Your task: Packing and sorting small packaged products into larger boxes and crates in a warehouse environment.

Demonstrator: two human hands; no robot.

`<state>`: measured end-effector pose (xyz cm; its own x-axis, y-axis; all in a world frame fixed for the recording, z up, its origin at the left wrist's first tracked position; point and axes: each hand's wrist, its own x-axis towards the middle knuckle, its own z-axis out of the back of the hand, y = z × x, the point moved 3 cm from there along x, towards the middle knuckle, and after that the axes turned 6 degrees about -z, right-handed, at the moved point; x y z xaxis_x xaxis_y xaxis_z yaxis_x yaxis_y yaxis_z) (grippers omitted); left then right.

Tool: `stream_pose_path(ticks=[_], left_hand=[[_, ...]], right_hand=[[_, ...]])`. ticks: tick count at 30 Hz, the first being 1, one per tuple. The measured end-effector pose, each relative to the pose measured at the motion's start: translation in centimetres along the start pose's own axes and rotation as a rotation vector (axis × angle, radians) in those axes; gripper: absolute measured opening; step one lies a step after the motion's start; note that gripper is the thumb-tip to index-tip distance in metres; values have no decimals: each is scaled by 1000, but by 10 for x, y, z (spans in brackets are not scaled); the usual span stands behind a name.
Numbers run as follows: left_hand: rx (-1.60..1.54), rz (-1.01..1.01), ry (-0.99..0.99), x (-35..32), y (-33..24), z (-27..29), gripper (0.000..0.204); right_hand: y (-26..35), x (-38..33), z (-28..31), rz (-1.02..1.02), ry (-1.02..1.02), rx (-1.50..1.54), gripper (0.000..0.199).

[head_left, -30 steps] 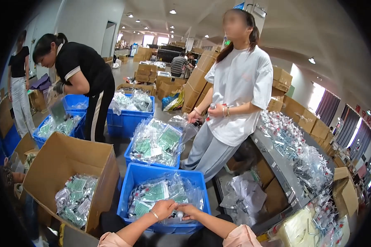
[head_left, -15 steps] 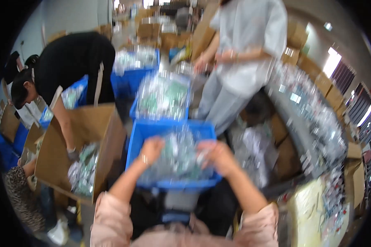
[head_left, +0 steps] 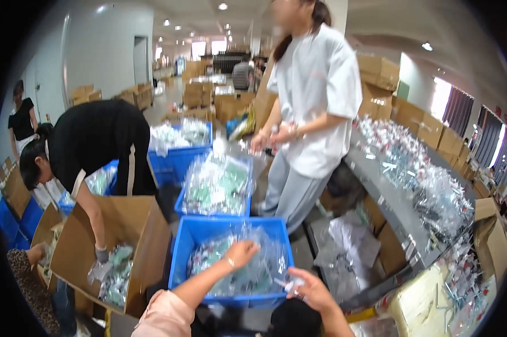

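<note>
A blue plastic crate (head_left: 176, 255) stands right in front of me, with clear plastic bags (head_left: 267, 261) of small pale-green and clear parts in it. Over the middle of the crate, my left hand (head_left: 242, 254) has its fingers closed on the clear film of a bag. My right hand (head_left: 312, 289) is at the crate's near right corner. Its fingers close around a small clear-and-white plastic piece (head_left: 289, 285), whose exact kind I cannot make out.
Behind my crate, another blue crate (head_left: 180, 203) is heaped with bags. At left a person in black (head_left: 99, 135) reaches into a cardboard box (head_left: 76, 230). A person in white (head_left: 321, 95) stands ahead. A grey table (head_left: 371, 185) at right carries piled small parts (head_left: 416, 168).
My left hand has moved right, over the bags. My right hand has come lower and nearer, with the small piece in it. The view has tilted up. The person in white has turned left.
</note>
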<state>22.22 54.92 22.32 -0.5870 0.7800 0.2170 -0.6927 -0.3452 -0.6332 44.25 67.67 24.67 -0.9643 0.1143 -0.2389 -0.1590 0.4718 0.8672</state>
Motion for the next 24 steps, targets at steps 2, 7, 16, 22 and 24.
stream_pose_path(ticks=[2,7,16,22,24], left_hand=[[-64,35,-13,-13,7,1,24],[-246,119,-161,-25,40,-30,16],[-591,272,44,-23,21,-78,9],[-343,92,124,-19,11,-107,12],[-231,20,77,-16,11,-116,12]], right_hand=[[-11,5,-4,-74,59,94,44],[-69,51,-12,42,-25,-301,21],[-106,104,-12,162,-304,-991,44],[-122,95,16,272,-328,-1228,32],[-122,87,16,95,-338,-1215,35]])
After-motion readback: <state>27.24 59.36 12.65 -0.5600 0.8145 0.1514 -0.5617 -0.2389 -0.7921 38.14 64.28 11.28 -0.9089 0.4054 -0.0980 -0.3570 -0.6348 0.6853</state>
